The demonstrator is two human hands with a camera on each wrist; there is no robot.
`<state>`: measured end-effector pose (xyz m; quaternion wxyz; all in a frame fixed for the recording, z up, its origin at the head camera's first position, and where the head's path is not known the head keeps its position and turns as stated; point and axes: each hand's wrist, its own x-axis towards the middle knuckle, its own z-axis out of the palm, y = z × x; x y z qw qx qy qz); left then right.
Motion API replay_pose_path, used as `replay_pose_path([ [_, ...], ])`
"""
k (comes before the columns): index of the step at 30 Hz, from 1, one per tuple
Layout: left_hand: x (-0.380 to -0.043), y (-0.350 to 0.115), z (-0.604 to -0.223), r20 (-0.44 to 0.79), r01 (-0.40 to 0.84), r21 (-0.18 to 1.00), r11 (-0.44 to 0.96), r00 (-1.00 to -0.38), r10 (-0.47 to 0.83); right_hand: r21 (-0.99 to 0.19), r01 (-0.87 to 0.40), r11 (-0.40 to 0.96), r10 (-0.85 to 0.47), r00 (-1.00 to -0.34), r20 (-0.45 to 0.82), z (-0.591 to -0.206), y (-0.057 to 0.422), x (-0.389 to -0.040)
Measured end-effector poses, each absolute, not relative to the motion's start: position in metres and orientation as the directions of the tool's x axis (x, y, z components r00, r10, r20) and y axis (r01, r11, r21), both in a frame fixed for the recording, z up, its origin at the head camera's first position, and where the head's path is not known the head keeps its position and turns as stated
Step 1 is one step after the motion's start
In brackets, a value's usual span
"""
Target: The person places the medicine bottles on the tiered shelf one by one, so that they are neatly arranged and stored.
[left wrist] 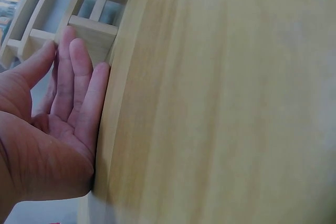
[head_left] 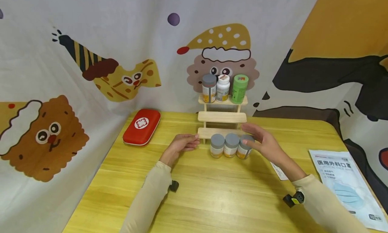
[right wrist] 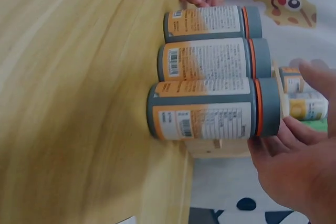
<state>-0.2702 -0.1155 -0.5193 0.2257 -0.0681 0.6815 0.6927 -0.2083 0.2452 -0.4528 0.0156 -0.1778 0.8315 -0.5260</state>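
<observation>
A three-tier wooden stand sits at the back of the table. My left hand is at the left end of its lowest tier, pinching that edge between thumb and fingertips. Three grey-capped bottles stand in a row before the stand: a left one, a middle one and a right one. Around the cap of the right bottle is my right hand, fingers extended along its far side and thumb spread away. On the top tier are a grey-capped bottle, a white bottle and a green bottle.
A red first-aid case lies at the back left of the table. On the right is a surgical mask packet. A white paper slip lies partly under the right forearm. Behind the table hangs a printed cloth.
</observation>
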Motion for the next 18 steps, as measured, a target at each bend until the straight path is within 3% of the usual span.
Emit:
replay_pose_path([
  [5, -0.269, -0.115, -0.522, -0.401, -0.404, 0.914, 0.032, -0.889, 0.223, -0.867, -0.27, 0.419, -0.353, -0.928, 0.119, -0.462, 0.251, -0.205],
  [18, -0.273, -0.117, -0.522, -0.4, -0.402, 0.915, 0.041, -0.886, 0.234, -0.896, -0.284, 0.342, -0.398, -0.907, 0.136, -0.479, 0.258, -0.204],
])
